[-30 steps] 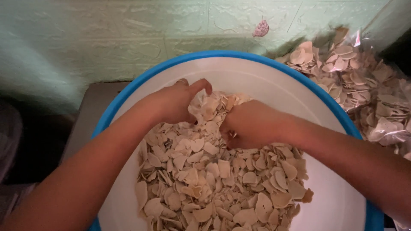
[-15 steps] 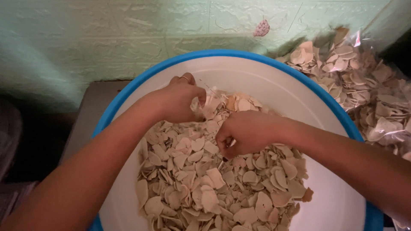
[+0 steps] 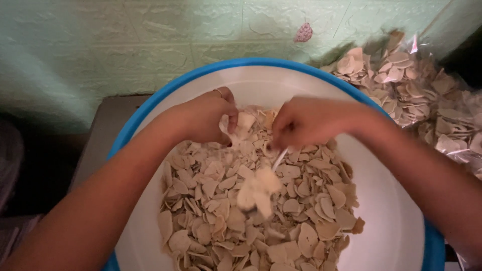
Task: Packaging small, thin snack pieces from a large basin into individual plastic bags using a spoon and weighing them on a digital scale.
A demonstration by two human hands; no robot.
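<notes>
Both arms reach in from the near side over a big white bowl [image 3: 386, 211] with a blue rim. The left hand [image 3: 203, 118] is curled over the far end of a pile of thin tan chips [image 3: 251, 211], its fingers bent and pinching a few pale pieces. The right hand [image 3: 306, 123] is just beside it, fingers closed loosely on some chips, and a blurry one falls below it. A clear bag of chips [image 3: 416, 95] lies to the right of the bowl.
</notes>
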